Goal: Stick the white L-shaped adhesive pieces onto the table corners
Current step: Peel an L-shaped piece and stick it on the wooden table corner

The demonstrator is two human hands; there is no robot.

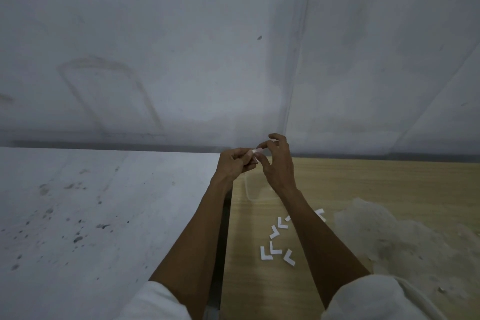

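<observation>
Both hands are raised together over the far left corner of the light wooden tabletop (350, 189), and they meet on one small white adhesive piece (255, 151).

Left hand (235, 163): fingers curled in, pinching the near-left end of the piece.

Right hand (279, 163): thumb and forefinger close on the other end, and the remaining fingers are loosely curled and fanned above it.

Most of the piece is covered by fingertips. The visible strip has its long axis running hand to hand, rising slightly toward the right hand. I can't tell which way the L opens.

The loose white L-shaped adhesive pieces (266, 253) lie flat on the tabletop, below the hands. Most sit in the gap between the forearms, and one shows on the outer side of the right forearm. They are scattered in a loose arc with their elbows pointing different ways, and none are stacked.

A crumpled translucent whitish sheet (389, 236) lies on the tabletop, outboard of the right forearm.

A grey-white speckled surface (91, 215) lies outboard of the left forearm, with a dark gap between it and the table edge.

A grey-white wall (181, 47) stands beyond the hands. White sleeves (161, 304) are pushed up both arms.
</observation>
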